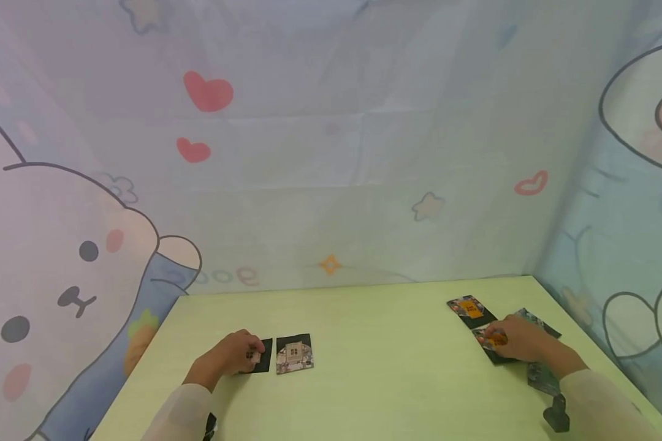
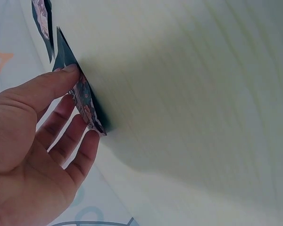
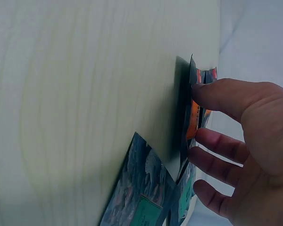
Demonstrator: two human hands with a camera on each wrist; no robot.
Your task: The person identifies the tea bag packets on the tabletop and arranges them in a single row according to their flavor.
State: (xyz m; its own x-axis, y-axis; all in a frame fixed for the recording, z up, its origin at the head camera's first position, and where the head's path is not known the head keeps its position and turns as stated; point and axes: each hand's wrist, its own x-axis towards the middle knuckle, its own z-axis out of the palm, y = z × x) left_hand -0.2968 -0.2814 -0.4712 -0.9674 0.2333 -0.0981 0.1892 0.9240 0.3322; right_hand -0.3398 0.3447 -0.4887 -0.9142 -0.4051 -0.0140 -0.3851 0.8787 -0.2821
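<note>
On the left of the table, my left hand point(image 1: 228, 354) grips a flat square dark packet point(image 1: 264, 358) with a pale house-like picture. The left wrist view shows the thumb on this packet's point(image 2: 88, 106) face and the other fingers along its edge. Just right of it lies a similar packet point(image 1: 295, 354). Over on the right, my right hand point(image 1: 521, 342) holds a dark packet with an orange label point(image 3: 193, 120) between thumb and fingers. Behind it lies another orange-labelled packet point(image 1: 471, 310). Fingers partly hide both held packets.
Packets with green labels lie around the right hand, one behind point(image 1: 542, 320) and one nearer point(image 1: 542, 378). A small dark object point(image 1: 557, 414) shows beside the right sleeve. The pale table point(image 1: 380, 367) meets a printed cloth backdrop point(image 1: 331, 202) at its back edge.
</note>
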